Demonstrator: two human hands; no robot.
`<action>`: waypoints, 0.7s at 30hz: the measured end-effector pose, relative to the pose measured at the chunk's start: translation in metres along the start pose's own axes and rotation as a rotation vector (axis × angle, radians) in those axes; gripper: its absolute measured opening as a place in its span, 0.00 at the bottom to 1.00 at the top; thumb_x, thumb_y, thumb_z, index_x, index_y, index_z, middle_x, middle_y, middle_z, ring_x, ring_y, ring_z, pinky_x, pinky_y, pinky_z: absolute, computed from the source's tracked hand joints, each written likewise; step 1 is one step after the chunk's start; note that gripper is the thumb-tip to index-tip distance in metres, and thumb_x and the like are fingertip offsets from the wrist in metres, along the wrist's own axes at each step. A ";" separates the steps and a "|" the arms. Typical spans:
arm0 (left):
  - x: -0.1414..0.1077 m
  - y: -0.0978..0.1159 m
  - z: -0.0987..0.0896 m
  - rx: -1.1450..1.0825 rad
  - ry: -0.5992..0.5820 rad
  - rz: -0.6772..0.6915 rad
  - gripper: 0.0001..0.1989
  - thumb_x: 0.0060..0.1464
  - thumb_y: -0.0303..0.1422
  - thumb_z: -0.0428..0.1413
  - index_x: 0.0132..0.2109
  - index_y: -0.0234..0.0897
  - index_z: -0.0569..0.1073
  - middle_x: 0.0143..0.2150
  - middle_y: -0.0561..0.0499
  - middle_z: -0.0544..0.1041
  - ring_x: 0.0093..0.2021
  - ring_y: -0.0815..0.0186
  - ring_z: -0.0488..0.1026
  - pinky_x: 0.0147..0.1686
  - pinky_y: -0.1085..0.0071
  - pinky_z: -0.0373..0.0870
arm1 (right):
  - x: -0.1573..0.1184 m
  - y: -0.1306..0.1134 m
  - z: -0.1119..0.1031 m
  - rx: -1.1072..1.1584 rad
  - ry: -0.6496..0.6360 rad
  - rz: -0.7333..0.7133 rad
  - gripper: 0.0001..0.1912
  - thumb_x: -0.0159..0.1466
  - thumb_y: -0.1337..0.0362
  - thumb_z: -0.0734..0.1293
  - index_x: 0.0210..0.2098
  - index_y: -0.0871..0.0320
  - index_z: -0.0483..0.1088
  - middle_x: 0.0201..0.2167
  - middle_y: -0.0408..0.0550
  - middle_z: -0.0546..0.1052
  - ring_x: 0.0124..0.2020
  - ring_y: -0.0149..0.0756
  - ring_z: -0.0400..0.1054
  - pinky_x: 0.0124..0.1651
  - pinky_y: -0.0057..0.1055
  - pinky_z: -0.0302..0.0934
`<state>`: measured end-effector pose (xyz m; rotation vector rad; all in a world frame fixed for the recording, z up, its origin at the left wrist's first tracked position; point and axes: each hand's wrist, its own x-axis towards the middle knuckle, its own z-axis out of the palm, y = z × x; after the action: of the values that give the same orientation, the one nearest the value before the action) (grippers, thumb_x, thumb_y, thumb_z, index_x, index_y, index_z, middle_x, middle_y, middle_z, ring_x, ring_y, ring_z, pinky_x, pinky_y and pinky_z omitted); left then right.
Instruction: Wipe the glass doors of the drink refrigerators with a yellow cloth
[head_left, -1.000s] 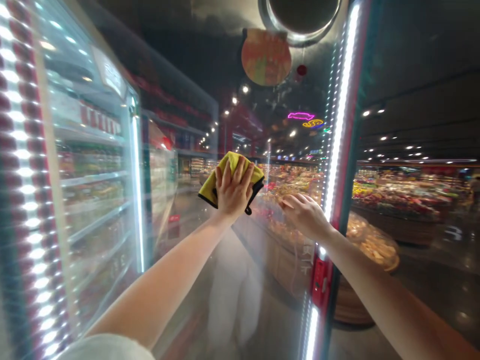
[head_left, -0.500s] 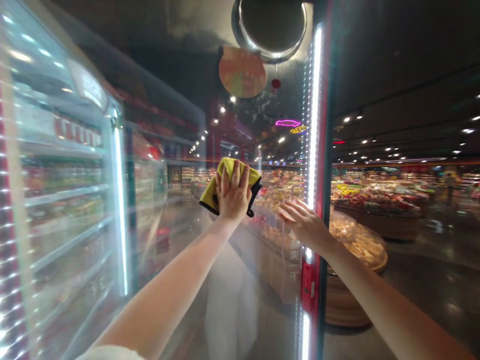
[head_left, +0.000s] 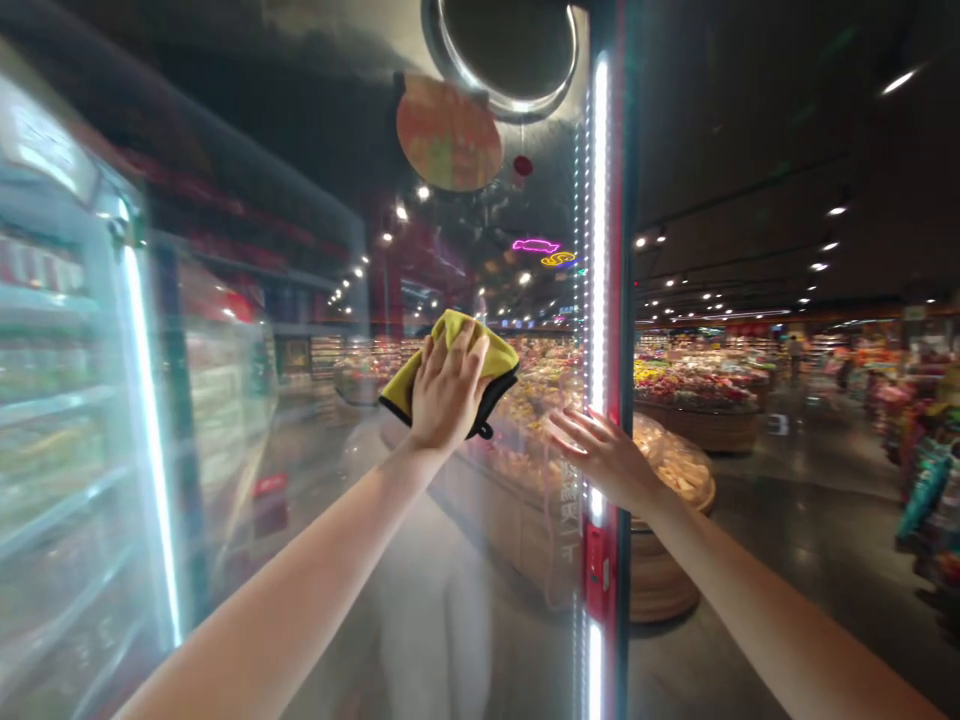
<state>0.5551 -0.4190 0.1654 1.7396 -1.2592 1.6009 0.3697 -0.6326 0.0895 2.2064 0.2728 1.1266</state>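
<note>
My left hand presses a folded yellow cleaning cloth with black edging against a glass door. The fingers lie over the cloth, and a small black loop sticks out at its lower right corner. To the right, my right hand has its fingers stretched out toward the glass, across the door's lit red frame. It holds nothing. Whether its fingertips touch the pane I cannot tell.
Lit cooler shelves blur past on the left, perhaps partly reflected. Beyond the door edge stand a round wooden display with bagged goods and a farther produce display. Colourful hanging goods are at far right.
The view has turned right, so the door frame and cooler sit farther left. My left hand and cloth have shifted slightly left in view. My right hand stays stretched at the door edge.
</note>
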 end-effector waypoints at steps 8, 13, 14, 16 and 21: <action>-0.046 0.040 0.023 0.033 -0.143 0.349 0.28 0.66 0.38 0.52 0.71 0.48 0.60 0.74 0.53 0.58 0.76 0.53 0.48 0.74 0.52 0.46 | -0.015 0.029 0.006 -0.055 0.030 -0.121 0.22 0.67 0.75 0.66 0.59 0.57 0.72 0.64 0.54 0.72 0.66 0.46 0.65 0.66 0.52 0.61; -0.068 0.039 0.020 0.117 -0.138 0.178 0.35 0.62 0.42 0.58 0.73 0.51 0.56 0.73 0.48 0.60 0.76 0.45 0.45 0.73 0.41 0.41 | -0.031 0.053 -0.001 -0.017 0.059 -0.117 0.19 0.67 0.72 0.66 0.57 0.60 0.74 0.63 0.55 0.73 0.66 0.45 0.64 0.67 0.45 0.62; -0.060 0.044 0.023 0.115 -0.131 0.138 0.35 0.62 0.40 0.57 0.73 0.50 0.56 0.74 0.48 0.59 0.76 0.46 0.45 0.73 0.41 0.41 | -0.034 0.057 -0.003 -0.013 0.067 -0.119 0.18 0.67 0.72 0.66 0.56 0.60 0.74 0.63 0.56 0.73 0.66 0.45 0.64 0.67 0.45 0.62; -0.034 0.060 0.032 0.095 -0.118 0.064 0.35 0.63 0.38 0.57 0.73 0.50 0.56 0.74 0.47 0.57 0.76 0.46 0.44 0.73 0.40 0.41 | -0.037 0.064 -0.008 -0.013 0.091 -0.117 0.17 0.68 0.72 0.64 0.55 0.61 0.74 0.62 0.56 0.73 0.65 0.45 0.65 0.68 0.45 0.62; 0.009 0.102 0.058 0.102 -0.023 -0.057 0.33 0.63 0.34 0.55 0.73 0.45 0.57 0.76 0.45 0.52 0.77 0.47 0.41 0.73 0.40 0.41 | -0.051 0.071 -0.012 0.001 0.144 -0.063 0.16 0.70 0.71 0.62 0.55 0.61 0.74 0.61 0.58 0.74 0.65 0.45 0.65 0.68 0.46 0.62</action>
<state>0.4987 -0.5179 0.1361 1.8435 -1.1456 1.6431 0.3222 -0.7056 0.1058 2.1057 0.4014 1.2523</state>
